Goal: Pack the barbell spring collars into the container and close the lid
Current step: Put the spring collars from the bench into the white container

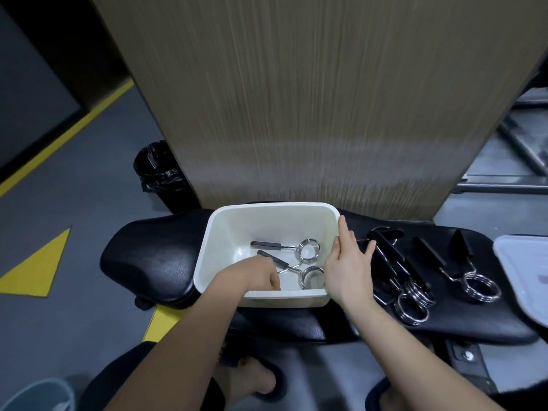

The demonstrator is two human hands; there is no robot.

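A white plastic container stands on a black padded bench. Two spring collars lie inside it: one toward the back, another nearer me. My left hand reaches into the container, fingers curled down by the nearer collar's black handle; whether it grips it is unclear. My right hand hovers open beside the container's right wall. On the bench to the right lie a pile of collars and a single collar. The translucent lid rests at the bench's right end.
A tall wood-grain panel rises right behind the bench. A black bin with a bag stands on the grey floor to the left. Metal frame bars lie at the right. My feet in sandals are below the bench.
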